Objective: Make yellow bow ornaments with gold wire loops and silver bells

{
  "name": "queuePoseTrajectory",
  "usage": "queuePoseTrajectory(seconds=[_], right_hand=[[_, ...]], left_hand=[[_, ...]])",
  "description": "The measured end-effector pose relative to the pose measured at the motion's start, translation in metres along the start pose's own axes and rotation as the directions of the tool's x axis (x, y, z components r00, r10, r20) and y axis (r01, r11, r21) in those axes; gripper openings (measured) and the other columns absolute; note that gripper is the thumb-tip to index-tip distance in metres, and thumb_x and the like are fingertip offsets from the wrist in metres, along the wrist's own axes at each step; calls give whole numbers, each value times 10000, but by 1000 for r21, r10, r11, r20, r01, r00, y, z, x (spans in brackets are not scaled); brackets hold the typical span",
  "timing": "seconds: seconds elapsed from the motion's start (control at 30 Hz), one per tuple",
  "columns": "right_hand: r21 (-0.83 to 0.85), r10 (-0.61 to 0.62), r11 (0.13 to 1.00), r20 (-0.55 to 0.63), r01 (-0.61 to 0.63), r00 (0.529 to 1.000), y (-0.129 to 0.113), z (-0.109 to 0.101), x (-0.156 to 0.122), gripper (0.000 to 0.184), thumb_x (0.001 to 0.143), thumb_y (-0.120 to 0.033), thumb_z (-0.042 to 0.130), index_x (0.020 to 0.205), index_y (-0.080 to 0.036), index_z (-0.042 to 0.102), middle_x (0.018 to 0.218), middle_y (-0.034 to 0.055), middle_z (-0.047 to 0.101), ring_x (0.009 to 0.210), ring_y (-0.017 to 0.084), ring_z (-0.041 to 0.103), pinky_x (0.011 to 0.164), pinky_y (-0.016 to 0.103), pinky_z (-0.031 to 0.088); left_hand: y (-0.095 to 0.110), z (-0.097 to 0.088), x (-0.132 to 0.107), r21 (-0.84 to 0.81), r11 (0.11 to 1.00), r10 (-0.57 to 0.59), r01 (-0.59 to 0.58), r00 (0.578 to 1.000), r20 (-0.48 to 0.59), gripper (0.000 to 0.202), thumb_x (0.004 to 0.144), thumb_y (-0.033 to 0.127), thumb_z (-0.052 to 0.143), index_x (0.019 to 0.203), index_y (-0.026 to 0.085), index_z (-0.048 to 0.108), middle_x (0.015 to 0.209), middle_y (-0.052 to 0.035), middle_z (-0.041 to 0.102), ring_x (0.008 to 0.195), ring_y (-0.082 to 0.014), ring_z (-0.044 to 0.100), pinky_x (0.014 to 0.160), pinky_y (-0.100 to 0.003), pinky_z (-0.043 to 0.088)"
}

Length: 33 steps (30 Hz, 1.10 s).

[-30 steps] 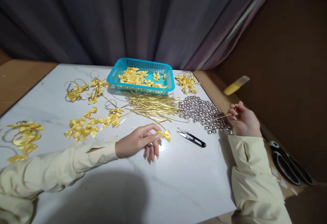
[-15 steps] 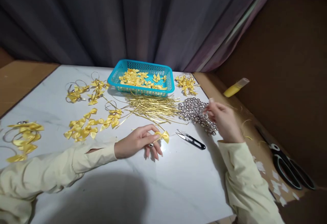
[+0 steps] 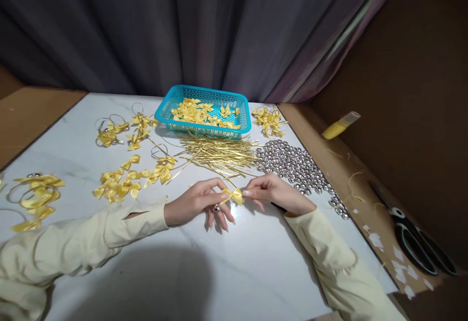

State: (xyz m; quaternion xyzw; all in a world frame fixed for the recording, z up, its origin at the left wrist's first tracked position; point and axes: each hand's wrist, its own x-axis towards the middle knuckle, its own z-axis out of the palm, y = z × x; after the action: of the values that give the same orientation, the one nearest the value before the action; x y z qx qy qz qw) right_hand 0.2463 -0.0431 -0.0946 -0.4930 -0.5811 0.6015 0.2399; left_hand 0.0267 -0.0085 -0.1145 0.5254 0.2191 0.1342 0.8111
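My left hand (image 3: 201, 203) pinches a yellow ribbon bow (image 3: 234, 195) between thumb and forefinger, its other fingers spread below. Under the bow, against those fingers, hangs a small silver bell (image 3: 217, 208). At the bow's right end is my right hand (image 3: 276, 191), thumb and forefinger pressed together; what lies between them is too small to make out. Behind the right hand lies a heap of silver bells (image 3: 292, 161), and farther back a pile of gold twist ties (image 3: 219, 154). The right hand and wrist mostly cover the black thread snips.
A blue basket (image 3: 166, 116) with yellow bows stands at the back. Loose bows (image 3: 119, 182) and bows on looped ties (image 3: 34, 194) lie to the left; more bows (image 3: 268, 120) are at the back right. Big scissors (image 3: 417, 243) and a yellow tube (image 3: 340, 126) lie off the table's right edge.
My right hand has come left and nearer, from above the bells to the bow's right end. My left hand keeps the bow in the same place.
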Motion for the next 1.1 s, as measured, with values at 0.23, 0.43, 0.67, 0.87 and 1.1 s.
queuePoseTrajectory(seconds=[0.23,0.43,0.67,0.87,1.1], right_hand=[[-13,5,1000,-77,-6,997,5,-8,-3,291,767,-399,630,687,-123,681,429,-51,438,400,59,341,439,222,234],[-1,12,1000,-155,-13,988,13,-15,0,315,752,-426,631,688,-117,638,431,-47,454,383,61,354,416,213,222],[16,14,1000,-173,-12,985,8,-13,-2,331,749,-442,629,710,-114,640,427,-48,449,382,58,354,414,211,226],[82,15,997,-175,0,984,3,-14,-9,279,755,-402,639,708,-127,655,419,-51,438,371,57,342,406,217,190],[136,28,991,-199,0,980,2,-14,-10,286,740,-399,650,697,-117,653,410,-50,435,354,50,334,392,212,173]], left_hand=[[-1,-2,0,5,1000,14,-14,1000,6,227,866,343,535,811,149,431,771,-140,716,612,-208,693,401,-184,443],[-1,-3,-1,-18,999,34,-34,999,25,227,859,323,547,783,139,440,785,-161,715,652,-225,697,423,-193,448],[1,-2,0,119,989,99,-93,994,-43,218,855,329,543,845,112,541,724,-88,660,585,-138,613,457,-205,447],[1,-4,0,360,873,399,-328,906,-142,123,855,256,550,876,155,616,1150,-84,548,1118,-196,483,949,-316,397],[-1,-2,-1,220,952,255,-214,949,-183,210,849,336,567,839,126,549,843,-75,673,810,-174,626,757,-312,486]])
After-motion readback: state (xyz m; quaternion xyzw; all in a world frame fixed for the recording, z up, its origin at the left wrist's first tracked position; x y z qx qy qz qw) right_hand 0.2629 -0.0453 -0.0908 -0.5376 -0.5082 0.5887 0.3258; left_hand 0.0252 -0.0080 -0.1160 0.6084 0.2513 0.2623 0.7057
